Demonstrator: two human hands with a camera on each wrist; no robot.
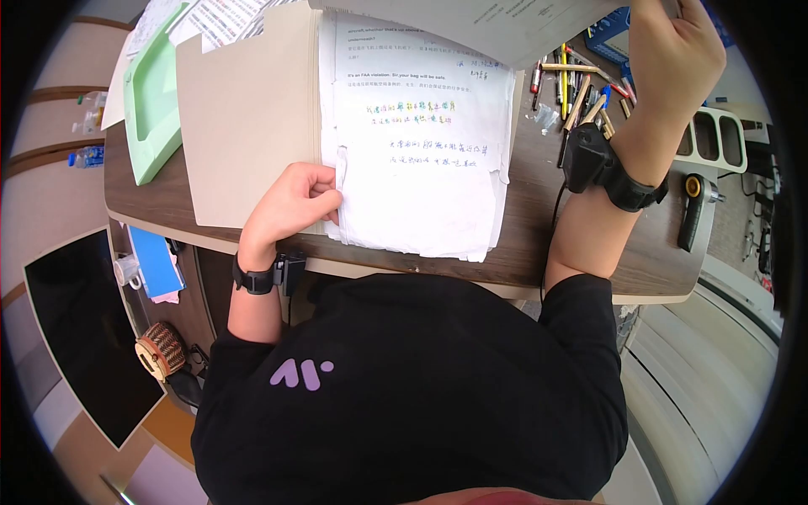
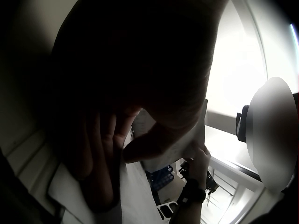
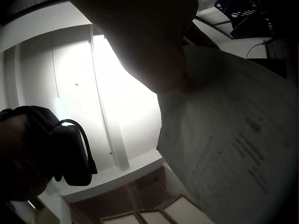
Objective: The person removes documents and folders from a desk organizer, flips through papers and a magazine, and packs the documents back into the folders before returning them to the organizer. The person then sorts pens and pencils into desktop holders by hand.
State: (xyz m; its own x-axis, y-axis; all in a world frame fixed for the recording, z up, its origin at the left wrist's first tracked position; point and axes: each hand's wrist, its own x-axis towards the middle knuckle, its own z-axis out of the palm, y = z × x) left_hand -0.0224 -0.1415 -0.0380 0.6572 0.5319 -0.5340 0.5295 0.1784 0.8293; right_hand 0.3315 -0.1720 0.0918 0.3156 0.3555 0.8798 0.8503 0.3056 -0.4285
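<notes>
A stack of white paper (image 1: 412, 202) with printed and handwritten lines lies over an open beige folder (image 1: 244, 126). At the stack's left edge, my left hand (image 1: 295, 202) pinches the paper between thumb and fingers. High on the right, my right hand (image 1: 677, 50) grips a raised sheet (image 1: 497, 29) that spans the top of the stack. The right wrist view shows this sheet (image 3: 224, 140) hanging from the fingers, with print on it. Dark shadow covers much of the left hand (image 2: 140, 93) in the left wrist view.
Pens and pencils (image 1: 576, 88) lie scattered right of the stack, near a blue basket (image 1: 608, 42). A white compartment holder (image 1: 715, 139) and a black-handled tool (image 1: 694, 210) sit at the table's right end. A green tray (image 1: 156, 126) and printed sheets (image 1: 215, 21) stand at left.
</notes>
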